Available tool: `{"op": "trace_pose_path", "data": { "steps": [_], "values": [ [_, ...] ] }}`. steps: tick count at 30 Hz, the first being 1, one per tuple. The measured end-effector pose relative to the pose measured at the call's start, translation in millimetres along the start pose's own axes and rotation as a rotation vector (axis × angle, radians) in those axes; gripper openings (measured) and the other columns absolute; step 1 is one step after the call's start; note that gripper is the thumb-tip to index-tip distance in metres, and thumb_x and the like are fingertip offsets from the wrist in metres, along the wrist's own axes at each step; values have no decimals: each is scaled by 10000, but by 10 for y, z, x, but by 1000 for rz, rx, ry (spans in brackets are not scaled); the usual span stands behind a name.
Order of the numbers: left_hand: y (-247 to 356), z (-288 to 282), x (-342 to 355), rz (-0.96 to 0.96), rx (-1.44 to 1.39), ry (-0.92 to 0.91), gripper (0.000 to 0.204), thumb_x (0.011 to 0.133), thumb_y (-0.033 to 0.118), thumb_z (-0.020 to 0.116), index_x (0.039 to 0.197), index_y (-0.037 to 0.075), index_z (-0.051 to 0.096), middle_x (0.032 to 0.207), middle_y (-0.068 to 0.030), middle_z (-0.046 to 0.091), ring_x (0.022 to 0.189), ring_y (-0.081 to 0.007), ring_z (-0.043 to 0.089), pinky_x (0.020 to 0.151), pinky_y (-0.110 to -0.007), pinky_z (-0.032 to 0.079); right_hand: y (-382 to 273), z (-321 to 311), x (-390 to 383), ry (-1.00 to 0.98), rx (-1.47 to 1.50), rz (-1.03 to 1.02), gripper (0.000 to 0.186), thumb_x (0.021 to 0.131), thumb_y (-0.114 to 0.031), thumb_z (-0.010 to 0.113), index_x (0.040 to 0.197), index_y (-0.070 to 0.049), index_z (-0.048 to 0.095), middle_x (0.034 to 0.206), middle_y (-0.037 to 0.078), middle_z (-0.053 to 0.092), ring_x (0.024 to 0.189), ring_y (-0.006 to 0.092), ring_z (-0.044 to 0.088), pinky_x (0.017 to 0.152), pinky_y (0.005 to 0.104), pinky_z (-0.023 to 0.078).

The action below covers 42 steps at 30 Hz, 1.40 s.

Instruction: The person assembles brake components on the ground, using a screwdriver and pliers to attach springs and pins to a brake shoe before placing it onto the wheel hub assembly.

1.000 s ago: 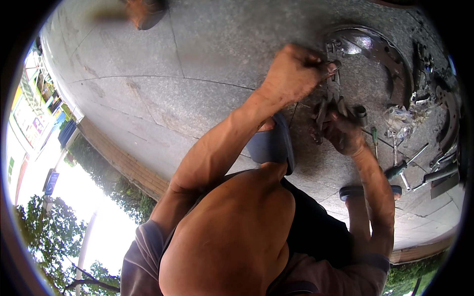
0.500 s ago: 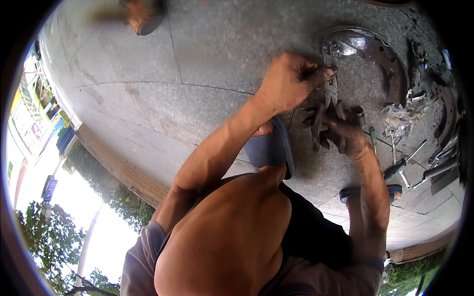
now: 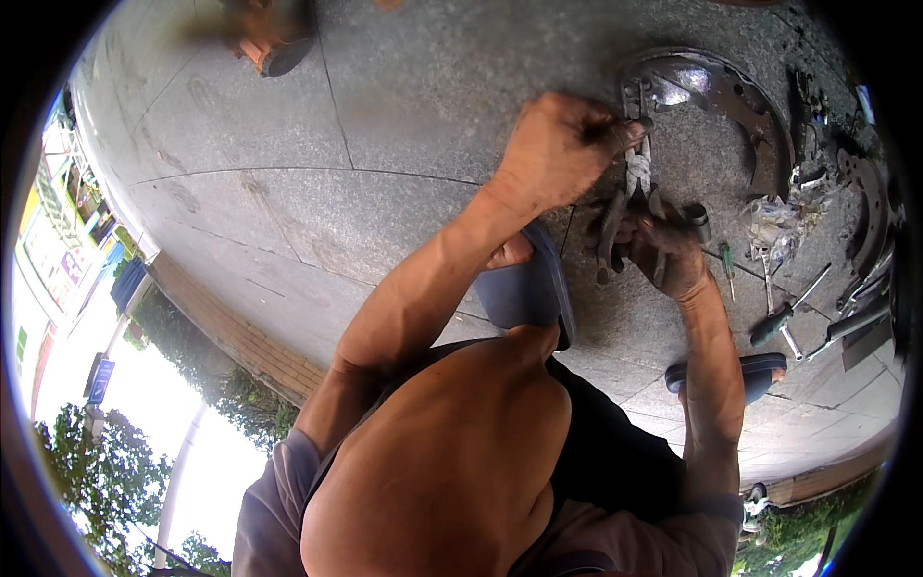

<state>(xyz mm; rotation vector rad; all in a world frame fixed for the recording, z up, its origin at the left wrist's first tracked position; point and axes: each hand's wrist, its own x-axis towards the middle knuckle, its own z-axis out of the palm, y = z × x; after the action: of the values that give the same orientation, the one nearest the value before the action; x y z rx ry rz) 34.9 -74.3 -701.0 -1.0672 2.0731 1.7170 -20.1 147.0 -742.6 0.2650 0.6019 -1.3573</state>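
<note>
Grey pliers (image 3: pixel 638 171) are held by the right hand (image 3: pixel 668 252), with its fingers bent around the spread handles. The nose is pointed to twelve o'clock. At ten o'clock, the left hand (image 3: pixel 564 154) is curled with its thumb by the nose; whether anything is pinched cannot be told. A curved metal plate (image 3: pixel 758 130) is seen at one o'clock.

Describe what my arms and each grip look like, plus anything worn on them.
Your left grip and right grip are bare, gloveless hands, with dark grimy smudges on the fingers. Both forearms are uncovered, without any visible watch or band. Higher up are short, greyish-purple fabric sleeves.
</note>
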Motion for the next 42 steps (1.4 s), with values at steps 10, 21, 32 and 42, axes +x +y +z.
{"op": "trace_pose_path", "data": {
  "steps": [10,21,32,42],
  "values": [
    [14,2,13,-49,51,-9,265,876,300,762,870,36,769,634,-171,642,572,-301,627,622,-398,517,94,-3,-17,4,160,58,608,925,-412,674,1362,-18,520,1205,154,675,1032,279,683,855,391,528],
    [0,-46,-41,-9,17,-35,239,880,270,769,915,34,780,663,-158,672,572,-260,632,602,-378,507,100,24,-35,38,-64,20,658,939,-444,649,1413,-25,469,1263,175,654,1100,256,630,779,384,517],
    [32,28,-11,-4,-51,13,232,892,257,754,895,27,774,627,-155,648,528,-238,578,586,-374,496,82,10,15,-39,63,-117,573,968,-381,643,1392,-37,470,1266,215,646,1147,347,646,842,511,569],
    [76,-19,1,-97,-27,-35,255,928,182,732,771,-18,720,606,-15,624,582,-44,506,535,-259,413,77,70,38,-56,146,13,650,942,-442,658,1384,-7,466,1228,201,663,1095,346,675,834,516,562]
  ]
}}
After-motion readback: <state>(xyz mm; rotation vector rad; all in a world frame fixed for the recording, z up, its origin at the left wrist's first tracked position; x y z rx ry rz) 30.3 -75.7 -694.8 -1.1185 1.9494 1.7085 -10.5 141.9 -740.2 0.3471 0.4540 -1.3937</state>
